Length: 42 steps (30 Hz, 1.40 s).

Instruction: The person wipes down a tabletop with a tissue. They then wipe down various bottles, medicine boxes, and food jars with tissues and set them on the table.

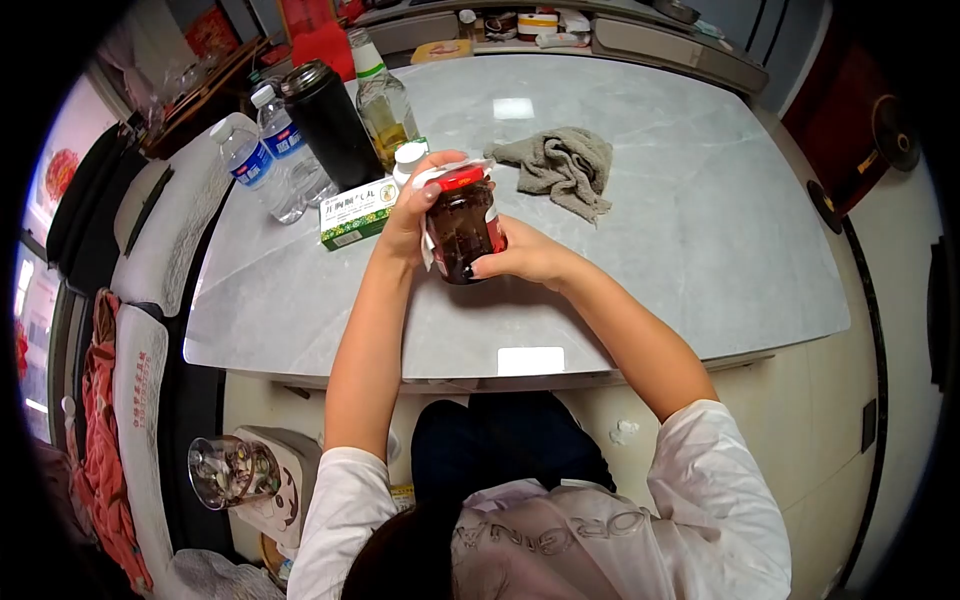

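Note:
A dark glass jar [459, 232] with a red lid [461, 179] is held above the grey table, slightly tilted. My left hand [408, 215] grips its upper left side, with a white tissue or cloth [428, 240] between the palm and the jar and over part of the lid. Lower down on the right side, my right hand [527, 254] is wrapped round the jar, its thumb across the front. The fingers behind the jar are hidden. Just left of the jar are a green and white box [358, 213] and a small white bottle [408, 161].
Behind the box on the marble table [690, 240] stand a black flask [333, 125], a glass bottle [385, 105] and two water bottles [262, 165]. A crumpled grey cloth [565, 165] lies right of the jar. A transparent bin [232, 472] is at the lower left.

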### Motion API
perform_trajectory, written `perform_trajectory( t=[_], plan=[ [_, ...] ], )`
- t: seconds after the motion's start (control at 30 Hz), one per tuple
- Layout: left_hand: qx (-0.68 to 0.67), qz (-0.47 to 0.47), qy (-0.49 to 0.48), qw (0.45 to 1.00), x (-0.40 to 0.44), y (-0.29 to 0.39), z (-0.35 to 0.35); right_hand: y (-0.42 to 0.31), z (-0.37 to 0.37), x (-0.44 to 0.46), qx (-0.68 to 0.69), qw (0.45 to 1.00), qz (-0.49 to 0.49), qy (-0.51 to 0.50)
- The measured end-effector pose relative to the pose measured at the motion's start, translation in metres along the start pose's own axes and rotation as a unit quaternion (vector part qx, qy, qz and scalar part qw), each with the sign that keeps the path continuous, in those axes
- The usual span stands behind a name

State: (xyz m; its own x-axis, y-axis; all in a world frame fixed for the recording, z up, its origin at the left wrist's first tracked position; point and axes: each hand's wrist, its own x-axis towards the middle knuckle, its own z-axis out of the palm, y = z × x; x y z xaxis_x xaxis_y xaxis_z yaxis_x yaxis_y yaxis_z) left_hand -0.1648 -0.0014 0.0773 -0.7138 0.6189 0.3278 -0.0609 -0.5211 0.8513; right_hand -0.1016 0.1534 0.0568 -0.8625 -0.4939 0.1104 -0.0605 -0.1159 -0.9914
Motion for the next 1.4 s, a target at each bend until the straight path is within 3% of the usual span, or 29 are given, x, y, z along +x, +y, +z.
perform_trajectory(
  t=[0.1, 0.2, 0.23, 0.33, 0.53, 0.8, 0.83, 0.87, 0.93, 1.0, 1.17, 1.3, 1.4],
  plan=[
    [0.106, 0.031, 0.028, 0.994, 0.003, -0.004, 0.002, 0.003, -0.006, 0.002, -0.205, 0.97, -0.025, 0.128],
    [0.074, 0.083, 0.069, 0.991, 0.007, -0.018, 0.001, -0.01, -0.003, -0.004, -0.372, 0.901, 0.065, 0.216],
    [0.084, 0.093, 0.081, 0.989, 0.008, -0.022, -0.002, -0.005, -0.003, -0.003, -0.385, 0.889, 0.029, 0.246],
    [0.105, 0.129, 0.147, 0.975, 0.008, -0.021, 0.01, -0.019, 0.005, -0.005, -0.408, 0.868, 0.078, 0.273],
    [0.284, 0.15, 0.295, 0.9, 0.005, -0.028, 0.023, -0.018, -0.01, -0.006, -0.516, 0.773, 0.019, 0.369],
    [0.273, 0.123, 0.256, 0.919, -0.002, -0.039, 0.032, -0.011, -0.01, -0.004, -0.598, 0.697, -0.055, 0.392],
    [0.34, 0.143, 0.261, 0.892, -0.001, -0.041, 0.032, -0.005, -0.012, -0.002, -0.605, 0.691, -0.068, 0.389],
    [0.294, 0.13, 0.258, 0.911, -0.001, -0.041, 0.03, -0.007, -0.01, -0.001, -0.613, 0.685, -0.081, 0.385],
    [0.199, 0.106, 0.252, 0.941, 0.0, -0.041, 0.025, -0.012, -0.003, -0.006, -0.558, 0.75, -0.138, 0.328],
    [0.074, 0.093, 0.228, 0.966, -0.001, -0.025, 0.03, -0.021, 0.004, -0.007, -0.503, 0.818, 0.01, 0.28],
    [-0.04, 0.033, 0.064, 0.997, 0.001, -0.014, 0.009, -0.024, -0.006, -0.01, -0.217, 0.972, -0.002, 0.088],
    [-0.088, 0.008, -0.03, 0.996, 0.0, -0.009, 0.01, -0.014, -0.017, -0.007, -0.051, 0.995, 0.036, -0.077],
    [-0.121, 0.026, -0.094, 0.988, -0.002, -0.011, 0.012, -0.009, -0.016, -0.011, 0.045, 0.991, 0.06, -0.106]
  ],
)
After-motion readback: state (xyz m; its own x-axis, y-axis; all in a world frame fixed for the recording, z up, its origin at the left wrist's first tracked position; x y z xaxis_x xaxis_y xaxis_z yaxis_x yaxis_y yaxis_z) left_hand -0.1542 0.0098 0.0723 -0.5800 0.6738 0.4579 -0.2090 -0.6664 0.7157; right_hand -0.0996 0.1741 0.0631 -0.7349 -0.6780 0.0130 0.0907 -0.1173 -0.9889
